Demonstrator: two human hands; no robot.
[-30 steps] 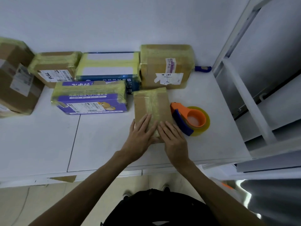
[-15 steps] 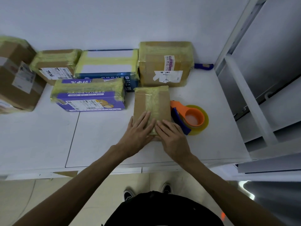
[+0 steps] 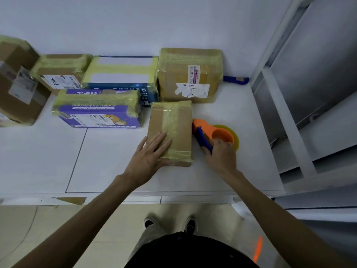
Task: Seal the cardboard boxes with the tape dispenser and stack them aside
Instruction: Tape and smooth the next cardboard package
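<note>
- Principal item: one small cardboard box (image 3: 173,120), lying flat on the white table (image 3: 108,163) towards its front edge, with the long side running away from the person. A band of yellowish tape was seen laid lengthwise along the top and folded over the near end.
- Position: the box was set just in front of a purple printed box (image 3: 98,110) and a large cardboard box (image 3: 190,74). The tape dispenser (image 3: 202,125) lay just beside its right flank; whether the two touched could not be told.
- Left hand (image 3: 149,157): laid flat on the near left part of the box top, fingers straight and slightly spread. Nothing was grasped; the box was only pressed down.
- Right hand (image 3: 221,157): fingers were curled round the near end of the dispenser, about the blue handle and orange hub. The dispenser was gripped while it rested on the table.
- Dispenser: orange body, blue handle, and a roll of yellowish tape (image 3: 236,135) mounted on it.
- Handling, box (judged): taken to be light and fairly stiff, with the taped faces likely slick. It would best be held by the two long bare-cardboard sides or from beneath.
- Handling, dispenser (judged): rigid, and to be carried by the handle, with fingers kept off the cutting end.
- Also recorded along the wall: a blue-and-white box (image 3: 119,74), a small labelled box (image 3: 59,71) and a brown box (image 3: 17,88), all taped. A blue-handled tool (image 3: 235,80) lay beside the large box.
</note>
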